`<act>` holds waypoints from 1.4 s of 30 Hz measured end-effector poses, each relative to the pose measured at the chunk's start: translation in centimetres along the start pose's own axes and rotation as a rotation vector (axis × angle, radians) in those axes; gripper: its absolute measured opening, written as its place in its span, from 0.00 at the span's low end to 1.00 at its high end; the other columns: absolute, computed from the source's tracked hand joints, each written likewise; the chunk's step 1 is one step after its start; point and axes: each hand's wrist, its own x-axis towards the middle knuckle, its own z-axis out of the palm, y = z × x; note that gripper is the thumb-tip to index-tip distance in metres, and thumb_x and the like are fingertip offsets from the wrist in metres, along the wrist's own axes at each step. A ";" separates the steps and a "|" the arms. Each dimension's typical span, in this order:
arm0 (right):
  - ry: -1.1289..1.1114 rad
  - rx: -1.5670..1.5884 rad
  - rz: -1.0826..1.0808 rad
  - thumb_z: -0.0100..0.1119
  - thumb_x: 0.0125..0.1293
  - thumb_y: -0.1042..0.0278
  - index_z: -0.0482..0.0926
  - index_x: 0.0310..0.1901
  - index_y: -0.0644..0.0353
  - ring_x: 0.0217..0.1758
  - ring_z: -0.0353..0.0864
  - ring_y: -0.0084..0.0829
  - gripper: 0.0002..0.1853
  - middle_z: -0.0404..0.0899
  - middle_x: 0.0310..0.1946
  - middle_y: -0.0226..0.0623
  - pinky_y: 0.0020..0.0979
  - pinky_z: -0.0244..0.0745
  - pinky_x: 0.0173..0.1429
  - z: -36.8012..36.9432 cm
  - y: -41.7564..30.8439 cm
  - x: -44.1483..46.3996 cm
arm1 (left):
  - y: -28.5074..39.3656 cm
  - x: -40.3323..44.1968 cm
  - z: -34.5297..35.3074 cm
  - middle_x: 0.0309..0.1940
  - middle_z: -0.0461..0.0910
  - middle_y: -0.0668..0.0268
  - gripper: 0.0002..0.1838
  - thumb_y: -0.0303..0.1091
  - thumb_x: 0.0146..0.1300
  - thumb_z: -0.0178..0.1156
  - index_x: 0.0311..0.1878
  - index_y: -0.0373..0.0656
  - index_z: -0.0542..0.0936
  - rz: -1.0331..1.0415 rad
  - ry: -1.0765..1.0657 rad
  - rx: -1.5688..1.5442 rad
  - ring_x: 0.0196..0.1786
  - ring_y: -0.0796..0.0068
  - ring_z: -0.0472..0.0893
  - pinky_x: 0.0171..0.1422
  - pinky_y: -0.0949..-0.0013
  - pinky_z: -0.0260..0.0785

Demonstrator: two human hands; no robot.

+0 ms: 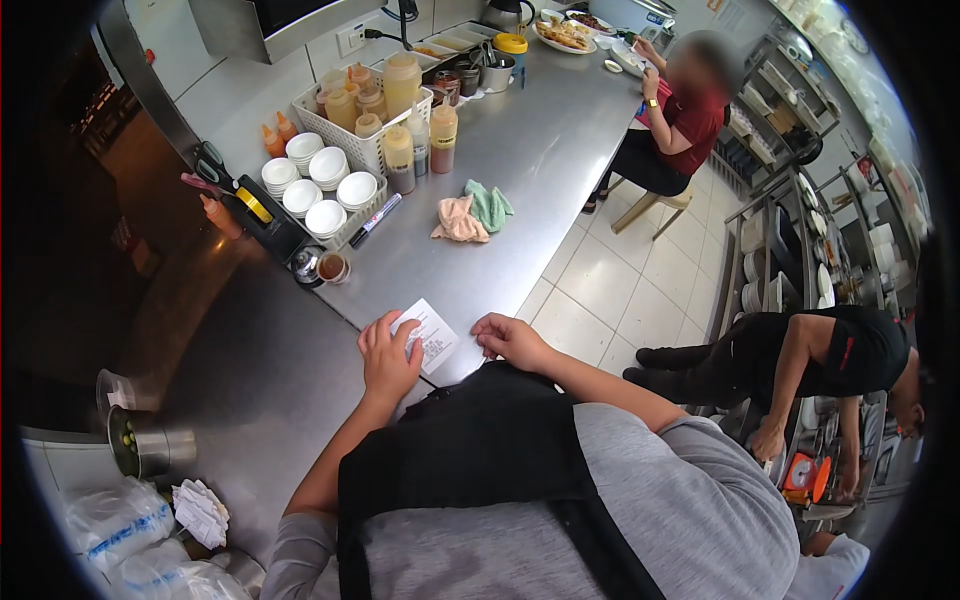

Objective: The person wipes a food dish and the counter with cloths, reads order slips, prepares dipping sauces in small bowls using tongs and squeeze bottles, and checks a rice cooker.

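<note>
Printed paper slip (434, 343), white, lies on the steel counter (560, 110) close to the wearer's body, between the two hands. The left hand (389, 356) overlaps the slip's left side, thumb and fingers bent over the paper; whether it pinches or only presses cannot be told. The right hand (512, 341), loosely curled and free, is just beside the slip's right edge, slightly apart. Farther along the counter sit a pink cloth (460, 220) against a green cloth (489, 206), a small cup of brown liquid (333, 267), a marker (375, 221), stacked white bowls (328, 167) and squeeze bottles (402, 84). At the far end, a person in red (680, 130) sits; to the right, another in black (862, 345) bends by shelves.
</note>
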 end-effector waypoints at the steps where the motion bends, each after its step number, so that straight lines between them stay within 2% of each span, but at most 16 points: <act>1: -0.004 -0.002 0.002 0.52 0.75 0.73 0.76 0.48 0.62 0.33 0.76 0.17 0.06 0.76 0.33 0.27 0.23 0.77 0.41 0.0 0.1 0.1 | 0.0 0.0 0.1 0.59 0.72 0.61 0.16 0.33 0.57 0.64 0.51 0.51 0.81 0.001 0.001 0.004 0.64 0.56 0.69 0.72 0.50 0.52; 6: -0.065 -0.025 0.012 0.55 0.74 0.71 0.77 0.46 0.62 0.33 0.76 0.17 0.05 0.77 0.32 0.26 0.23 0.76 0.42 -0.6 -0.2 0.2 | -0.1 0.0 0.1 0.59 0.72 0.61 0.16 0.34 0.57 0.64 0.50 0.51 0.81 0.003 0.003 0.008 0.63 0.56 0.69 0.72 0.50 0.52; 10: 0.084 0.080 -0.172 0.49 0.77 0.67 0.79 0.46 0.61 0.34 0.75 0.17 0.09 0.77 0.32 0.27 0.23 0.75 0.42 -0.8 -8.9 -3.3 | -0.2 0.0 0.2 0.58 0.72 0.60 0.16 0.34 0.57 0.64 0.50 0.51 0.81 0.008 0.008 -0.005 0.63 0.55 0.70 0.72 0.49 0.52; 13: 0.130 0.315 -0.633 0.46 0.76 0.72 0.78 0.44 0.62 0.28 0.73 0.22 0.09 0.74 0.28 0.31 0.25 0.72 0.36 -2.7 -19.0 -9.3 | -0.2 0.0 0.2 0.58 0.72 0.60 0.16 0.34 0.57 0.64 0.50 0.51 0.81 0.004 0.014 -0.016 0.62 0.55 0.70 0.72 0.49 0.52; 14: 0.086 0.351 -0.725 0.49 0.75 0.67 0.79 0.43 0.62 0.27 0.75 0.23 0.10 0.76 0.27 0.33 0.27 0.70 0.31 -3.6 -21.8 -13.0 | -0.1 -0.2 0.2 0.58 0.72 0.60 0.16 0.34 0.57 0.64 0.50 0.51 0.81 -0.011 0.018 -0.016 0.62 0.55 0.70 0.72 0.49 0.52; 15: -0.003 0.381 -0.857 0.48 0.75 0.67 0.78 0.45 0.59 0.26 0.72 0.22 0.09 0.74 0.27 0.31 0.25 0.67 0.30 -4.2 -24.3 -15.8 | -0.1 0.0 0.2 0.58 0.72 0.60 0.16 0.34 0.57 0.64 0.50 0.50 0.81 -0.006 0.017 -0.014 0.62 0.54 0.70 0.72 0.49 0.52; 17: -0.304 0.197 -1.157 0.47 0.75 0.67 0.78 0.49 0.52 0.24 0.67 0.19 0.10 0.70 0.25 0.27 0.23 0.61 0.30 -3.5 -29.3 -18.7 | -0.2 0.3 0.0 0.58 0.72 0.60 0.16 0.34 0.57 0.64 0.51 0.50 0.81 0.001 0.008 -0.010 0.63 0.54 0.69 0.72 0.49 0.52; 18: -0.479 -0.020 -1.307 0.46 0.74 0.67 0.78 0.51 0.49 0.23 0.65 0.17 0.11 0.68 0.24 0.25 0.22 0.58 0.30 -2.9 -32.3 -19.2 | -0.1 0.5 0.1 0.58 0.72 0.59 0.16 0.33 0.57 0.64 0.51 0.50 0.80 0.000 0.008 -0.005 0.63 0.54 0.69 0.72 0.49 0.52; 20: -0.610 -0.331 -1.462 0.44 0.74 0.67 0.77 0.55 0.43 0.21 0.60 0.14 0.14 0.63 0.23 0.21 0.20 0.52 0.29 -1.4 -35.3 -20.1 | 0.0 0.2 0.0 0.58 0.72 0.59 0.16 0.33 0.57 0.64 0.51 0.50 0.80 0.005 -0.008 0.003 0.63 0.54 0.69 0.72 0.48 0.52; 22: -0.502 -0.416 -1.515 0.43 0.74 0.69 0.77 0.52 0.43 0.20 0.58 0.14 0.14 0.61 0.21 0.20 0.21 0.51 0.28 -0.8 -35.9 -20.8 | 0.0 0.1 0.0 0.58 0.72 0.59 0.17 0.33 0.57 0.64 0.51 0.50 0.80 -0.002 -0.008 -0.001 0.63 0.54 0.69 0.72 0.48 0.52; 25: -0.180 -0.644 -1.309 0.40 0.74 0.74 0.76 0.43 0.44 0.18 0.55 0.13 0.14 0.57 0.19 0.18 0.22 0.50 0.26 0.5 -36.9 -23.5 | -0.1 0.0 0.1 0.58 0.72 0.59 0.16 0.33 0.57 0.64 0.51 0.50 0.80 -0.002 0.004 -0.001 0.63 0.54 0.69 0.72 0.49 0.52; 28: -0.424 -0.479 -1.377 0.40 0.74 0.75 0.74 0.39 0.44 0.19 0.56 0.12 0.13 0.58 0.19 0.18 0.21 0.50 0.26 0.1 -36.6 -22.2 | 0.0 -0.1 0.1 0.58 0.72 0.59 0.16 0.34 0.58 0.64 0.51 0.50 0.80 -0.012 -0.003 -0.014 0.63 0.54 0.69 0.72 0.49 0.52; 33: -0.245 -0.476 -1.483 0.41 0.73 0.76 0.74 0.39 0.44 0.19 0.58 0.11 0.13 0.59 0.19 0.17 0.20 0.50 0.26 0.7 -36.3 -22.0 | 0.0 0.2 0.1 0.58 0.72 0.58 0.17 0.36 0.59 0.63 0.52 0.50 0.80 0.015 -0.003 0.002 0.63 0.56 0.69 0.72 0.47 0.52; 36: -0.367 -0.544 -1.487 0.42 0.71 0.78 0.74 0.39 0.43 0.19 0.59 0.11 0.13 0.60 0.20 0.16 0.20 0.51 0.26 0.1 -35.8 -22.4 | -0.1 0.0 0.0 0.58 0.72 0.58 0.16 0.36 0.59 0.63 0.52 0.50 0.80 0.005 -0.007 0.014 0.63 0.55 0.69 0.72 0.47 0.53; 40: -0.291 -0.410 -1.515 0.44 0.66 0.80 0.73 0.41 0.44 0.18 0.59 0.11 0.14 0.63 0.20 0.16 0.19 0.51 0.25 0.6 -35.7 -21.7 | -0.1 0.0 0.2 0.58 0.72 0.58 0.16 0.36 0.59 0.63 0.52 0.50 0.80 0.006 -0.002 0.011 0.62 0.55 0.70 0.72 0.47 0.53; 42: -0.382 -0.474 -1.473 0.44 0.66 0.79 0.73 0.42 0.44 0.18 0.58 0.11 0.14 0.63 0.20 0.17 0.19 0.51 0.25 0.7 -36.3 -21.0 | -0.2 -0.2 0.2 0.59 0.72 0.58 0.16 0.36 0.59 0.63 0.52 0.50 0.80 -0.005 -0.003 0.016 0.62 0.55 0.70 0.72 0.47 0.53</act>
